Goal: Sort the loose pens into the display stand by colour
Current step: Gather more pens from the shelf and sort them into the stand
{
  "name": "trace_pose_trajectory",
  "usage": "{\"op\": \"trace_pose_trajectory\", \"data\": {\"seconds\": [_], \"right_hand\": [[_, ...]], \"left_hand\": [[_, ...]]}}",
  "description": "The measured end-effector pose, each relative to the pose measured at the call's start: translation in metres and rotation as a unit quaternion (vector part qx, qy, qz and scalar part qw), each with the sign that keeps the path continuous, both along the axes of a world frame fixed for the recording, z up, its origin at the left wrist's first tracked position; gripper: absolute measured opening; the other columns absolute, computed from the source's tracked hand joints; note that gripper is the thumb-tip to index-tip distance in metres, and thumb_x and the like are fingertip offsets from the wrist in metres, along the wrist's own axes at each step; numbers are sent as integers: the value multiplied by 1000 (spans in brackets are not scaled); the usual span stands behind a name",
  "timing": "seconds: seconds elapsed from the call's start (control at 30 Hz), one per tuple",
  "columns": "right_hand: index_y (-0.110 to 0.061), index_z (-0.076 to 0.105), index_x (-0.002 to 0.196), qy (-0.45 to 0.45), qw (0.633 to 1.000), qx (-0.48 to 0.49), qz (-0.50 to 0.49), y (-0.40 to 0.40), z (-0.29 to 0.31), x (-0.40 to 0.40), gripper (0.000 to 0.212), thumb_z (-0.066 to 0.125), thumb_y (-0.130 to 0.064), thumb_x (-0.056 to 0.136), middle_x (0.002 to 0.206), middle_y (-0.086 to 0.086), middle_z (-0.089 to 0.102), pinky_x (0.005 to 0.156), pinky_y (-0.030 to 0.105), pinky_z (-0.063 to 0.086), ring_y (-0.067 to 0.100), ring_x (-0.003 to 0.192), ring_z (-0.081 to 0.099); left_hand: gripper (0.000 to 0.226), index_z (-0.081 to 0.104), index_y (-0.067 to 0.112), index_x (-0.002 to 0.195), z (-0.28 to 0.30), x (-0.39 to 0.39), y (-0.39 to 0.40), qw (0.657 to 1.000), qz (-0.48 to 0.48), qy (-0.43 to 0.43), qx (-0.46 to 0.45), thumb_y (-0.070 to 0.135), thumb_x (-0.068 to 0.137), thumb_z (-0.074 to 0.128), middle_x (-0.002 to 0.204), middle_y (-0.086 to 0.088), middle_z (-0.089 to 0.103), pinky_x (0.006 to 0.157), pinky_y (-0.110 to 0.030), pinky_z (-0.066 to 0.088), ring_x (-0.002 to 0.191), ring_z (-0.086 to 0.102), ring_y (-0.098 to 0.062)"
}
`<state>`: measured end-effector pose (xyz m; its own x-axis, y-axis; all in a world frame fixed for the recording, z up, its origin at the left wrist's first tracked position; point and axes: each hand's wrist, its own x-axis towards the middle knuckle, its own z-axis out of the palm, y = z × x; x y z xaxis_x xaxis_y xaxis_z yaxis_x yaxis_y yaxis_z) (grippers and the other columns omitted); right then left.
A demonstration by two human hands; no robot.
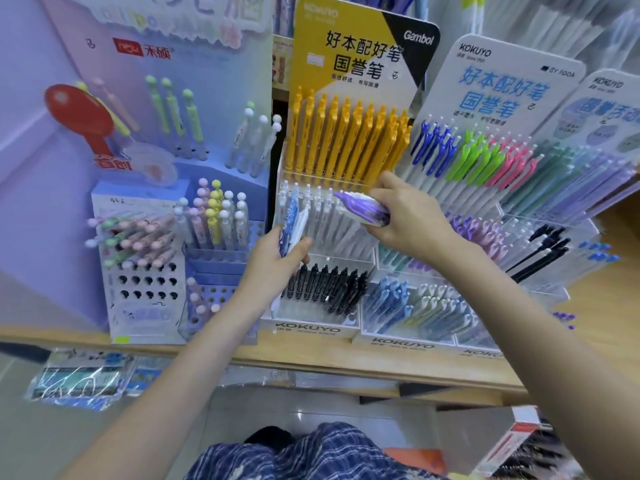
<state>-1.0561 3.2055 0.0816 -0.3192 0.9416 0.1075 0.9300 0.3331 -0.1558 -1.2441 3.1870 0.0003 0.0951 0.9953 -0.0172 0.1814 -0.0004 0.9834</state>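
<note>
My right hand pinches purple pens for slotting, while left hand grips blue-white spares in reserve.

Right hand holds purple pens (bunched); left hand holds blue-white pens

A pale wooden shelf runs across, carrying a row of pen stands: a blue-and-white box with round holes at the left, a yellow-backed stand next to it, then white-backed stands crowding rightward.
</note>
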Motion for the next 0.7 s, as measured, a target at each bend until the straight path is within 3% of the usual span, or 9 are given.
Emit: {"op": "trace_pose_trajectory", "data": {"seconds": [0.1, 0.3, 0.37, 0.4, 0.47, 0.5, 0.6, 0.7], "right_hand": [[-15, 46, 73, -20, 1000, -24, 1, 12, -2, -8, 21, 60, -21, 88, 87, -2, 41, 47, 22, 26, 16, 69, 43], [-18, 41, 69, -70, 997, -34, -7, 16, -5, -16, 25, 59, -17, 87, 83, -2, 45, 48, 23, 28, 18, 72, 47], [-13, 50, 75, 15, 999, -7, -41, 11, -6, -17, 16, 61, -18, 87, 81, 3, 49, 49, 24, 31, 16, 65, 45], [-8, 56, 79, 118, 990, -18, -68, 7, -4, -19, 14, 63, -18, 87, 76, 7, 52, 51, 25, 35, 16, 60, 45], [-2, 62, 86, 347, 926, -106, -109, -4, 2, -28, 17, 67, -18, 85, 66, 8, 59, 47, 28, 41, 15, 48, 46], [-4, 63, 85, 410, 890, -156, -123, -8, 3, -32, 16, 68, -18, 84, 64, 6, 62, 44, 26, 43, 13, 44, 46], [-7, 62, 80, 450, 849, -228, -157, -11, 5, -39, 12, 70, -16, 82, 61, 2, 66, 41, 24, 43, 10, 41, 46], [-6, 61, 80, 468, 831, -235, -190, -8, 15, -29, 10, 70, -11, 81, 61, 2, 67, 41, 21, 43, 10, 43, 47]], "left_hand": [[15, 49, 23, 79, -3, 1, 1, 1000, -3, -2, -7, 20, 93, 53, 63, 2, 53, 51, -21, 37, 50, 44, -9], [17, 50, 17, 77, -3, -7, -2, 999, -19, -23, -24, 25, 92, 54, 67, -6, 52, 52, -20, 38, 52, 43, -11], [18, 51, 15, 77, 0, -12, -3, 998, -40, -42, -35, 25, 91, 55, 65, -4, 52, 51, -19, 38, 49, 42, -8], [19, 51, 14, 76, 3, -15, -3, 997, -54, -50, -40, 24, 91, 55, 63, -1, 51, 49, -17, 37, 47, 41, -6], [19, 51, 15, 73, 8, -16, -3, 994, -94, -45, -31, 23, 90, 57, 57, 6, 50, 48, -15, 35, 45, 41, -3], [18, 51, 18, 73, 11, -14, -3, 993, -113, -24, -14, 22, 89, 58, 56, 9, 51, 49, -14, 35, 45, 42, 0], [16, 51, 33, 77, 19, -8, -3, 989, -129, 55, 50, 25, 88, 61, 64, 13, 54, 51, -10, 33, 51, 48, 8], [16, 59, 24, 75, 22, -8, -4, 992, -116, 13, 37, 23, 91, 55, 62, 14, 59, 48, -8, 32, 47, 45, 7]]}}
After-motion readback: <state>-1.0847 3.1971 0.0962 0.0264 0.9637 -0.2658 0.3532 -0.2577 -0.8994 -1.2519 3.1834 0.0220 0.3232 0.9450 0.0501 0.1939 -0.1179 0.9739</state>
